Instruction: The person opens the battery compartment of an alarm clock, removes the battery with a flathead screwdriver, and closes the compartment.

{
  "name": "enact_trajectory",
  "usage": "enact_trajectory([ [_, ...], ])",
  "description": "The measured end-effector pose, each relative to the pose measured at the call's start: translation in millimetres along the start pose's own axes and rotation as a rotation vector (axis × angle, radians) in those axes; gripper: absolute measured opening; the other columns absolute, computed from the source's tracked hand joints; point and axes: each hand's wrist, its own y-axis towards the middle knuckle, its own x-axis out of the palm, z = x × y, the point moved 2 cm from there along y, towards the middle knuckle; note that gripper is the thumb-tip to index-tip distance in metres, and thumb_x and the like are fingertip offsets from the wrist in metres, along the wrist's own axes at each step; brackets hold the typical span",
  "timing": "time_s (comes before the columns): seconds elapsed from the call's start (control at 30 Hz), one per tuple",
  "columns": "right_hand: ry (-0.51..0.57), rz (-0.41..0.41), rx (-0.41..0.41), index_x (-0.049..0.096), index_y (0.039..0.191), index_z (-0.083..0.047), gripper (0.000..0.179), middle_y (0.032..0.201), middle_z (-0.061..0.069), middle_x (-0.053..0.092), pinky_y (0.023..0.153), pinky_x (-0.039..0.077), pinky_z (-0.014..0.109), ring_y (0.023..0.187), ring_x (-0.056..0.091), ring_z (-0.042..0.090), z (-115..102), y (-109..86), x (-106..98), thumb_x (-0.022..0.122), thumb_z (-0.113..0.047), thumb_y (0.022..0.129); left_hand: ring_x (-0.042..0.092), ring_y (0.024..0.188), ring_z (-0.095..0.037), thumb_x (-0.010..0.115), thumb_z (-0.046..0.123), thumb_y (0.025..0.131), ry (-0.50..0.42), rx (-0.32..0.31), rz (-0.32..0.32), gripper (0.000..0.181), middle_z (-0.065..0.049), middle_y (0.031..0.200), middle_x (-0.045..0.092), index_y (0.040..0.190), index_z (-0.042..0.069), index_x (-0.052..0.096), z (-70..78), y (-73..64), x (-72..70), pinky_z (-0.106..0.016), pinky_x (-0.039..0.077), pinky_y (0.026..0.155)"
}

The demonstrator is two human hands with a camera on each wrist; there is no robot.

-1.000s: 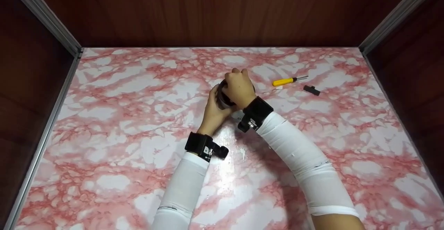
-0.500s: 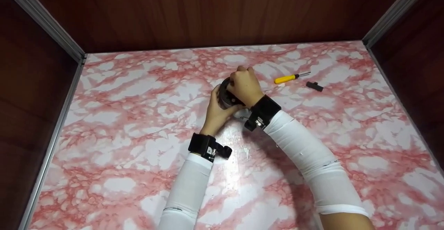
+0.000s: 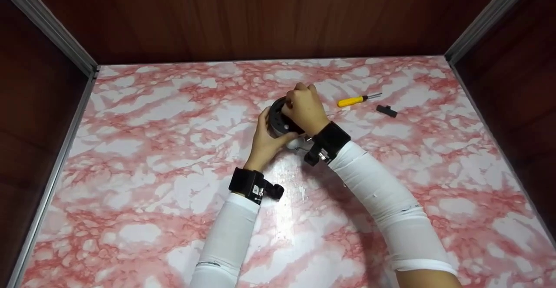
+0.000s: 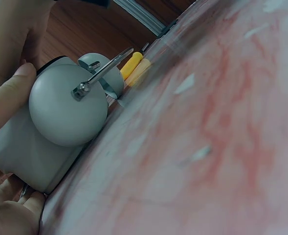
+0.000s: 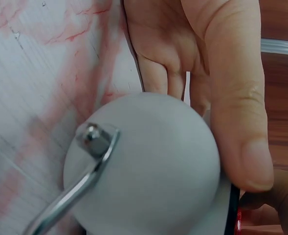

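A grey twin-bell alarm clock (image 3: 278, 125) lies on the tabletop with its black back up. My left hand (image 3: 264, 145) grips its round side, thumb near the bells and fingers along the far left. Over the back, my right hand (image 3: 306, 110) has its fingers curled down at the middle; I cannot tell what they pinch. A round bell (image 4: 68, 105) with a metal handle (image 4: 104, 71) faces the left wrist camera, the second bell (image 4: 109, 81) behind it. In the right wrist view, a small shiny red part (image 5: 239, 221) shows by the clock's edge.
Right of the clock lies a yellow-handled screwdriver (image 3: 351, 101). Beside it is a small black piece with a tab (image 3: 386, 110), like a battery cover. Dark wood panels (image 3: 278, 18) wall the red-and-white marbled table (image 3: 143, 183) at the back and sides.
My right hand has shifted slightly right and up against the clock, so more of the black back shows. The left hand keeps its grip. The head view has swayed a little.
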Motion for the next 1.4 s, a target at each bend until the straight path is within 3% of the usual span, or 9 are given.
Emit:
enact_trajectory([
  [0.27, 0.022, 0.040, -0.004, 0.067, 0.073, 0.001, 0.014, 0.085, 0.018, 0.063, 0.084, 0.043, 0.049, 0.083, 0.058, 0.037, 3.8, -3.0, -2.6, 0.067, -0.008, 0.083, 0.044, 0.140, -0.020, 0.089, 0.014, 0.079, 0.022, -0.003, 0.003, 0.101, -0.009, 0.155, 0.041, 0.158, 0.014, 0.025, 0.5, -0.7, -1.3, -0.026, 0.034, 0.115],
  [0.57, 0.031, 0.048, 0.050, 0.073, 0.082, 0.004, 0.014, 0.091, 0.019, 0.066, 0.086, 0.044, 0.048, 0.086, 0.060, 0.037, 14.0, -4.9, -10.8, 0.068, -0.009, 0.083, 0.044, 0.140, -0.019, 0.090, 0.016, 0.077, 0.035, -0.008, 0.011, 0.103, -0.008, 0.154, 0.043, 0.158, 0.015, 0.027, 1.0, 0.2, -0.7, -0.025, 0.034, 0.115],
  [1.03, 0.058, 0.099, 0.052, 0.071, 0.074, 0.003, 0.012, 0.082, 0.018, 0.065, 0.085, 0.043, 0.050, 0.082, 0.058, 0.036, 38.9, -9.0, -23.8, 0.068, -0.005, 0.083, 0.040, 0.142, -0.020, 0.090, 0.019, 0.078, 0.114, 0.009, 0.021, 0.103, -0.008, 0.156, 0.041, 0.158, 0.016, 0.026, 1.5, 0.0, -1.7, -0.028, 0.032, 0.117],
  [1.4, 0.048, 0.107, 0.091, 0.070, 0.071, 0.004, 0.012, 0.077, 0.020, 0.064, 0.084, 0.042, 0.054, 0.082, 0.057, 0.039, 67.6, -18.5, -26.5, 0.067, -0.002, 0.080, 0.040, 0.143, -0.021, 0.091, 0.016, 0.077, 0.092, 0.007, 0.040, 0.103, -0.010, 0.154, 0.043, 0.158, 0.014, 0.028, -0.3, -1.1, -0.8, -0.026, 0.031, 0.117],
])
